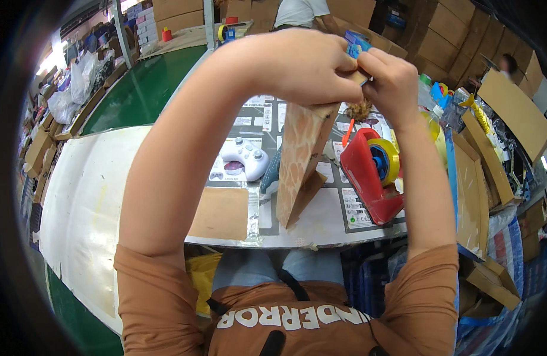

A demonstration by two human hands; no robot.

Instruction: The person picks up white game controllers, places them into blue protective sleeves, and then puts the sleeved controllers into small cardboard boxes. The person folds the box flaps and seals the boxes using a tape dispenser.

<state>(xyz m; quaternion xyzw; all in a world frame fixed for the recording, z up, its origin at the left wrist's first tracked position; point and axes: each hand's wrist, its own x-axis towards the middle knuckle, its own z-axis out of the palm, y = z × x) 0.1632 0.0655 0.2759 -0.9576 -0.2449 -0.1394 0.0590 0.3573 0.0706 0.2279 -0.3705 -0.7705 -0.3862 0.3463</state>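
Note:
A long cardboard box (300, 155) with a tan, giraffe-like print stands tilted before me, one flap open at its near end. My left hand (313, 66) is closed around its far upper end. My right hand (389, 84) meets the left there, its thumb and fingers pinching the cardboard edge (359, 78). The fingers hide most of that end. A blue printed piece (355, 41) shows just behind the hands; whether it belongs to the box I cannot tell. Below my right forearm rests a red tape dispenser (367, 187) with a yellow tape roll (391, 162).
Printed sheets cover the tabletop (320, 213), including a picture of a white game controller (246, 158). A brown hairy tuft (360, 111) and an orange stick (348, 132) lie beyond the box. Open cartons (469, 187) stand right. A person in a white shirt (300, 12) is at the back.

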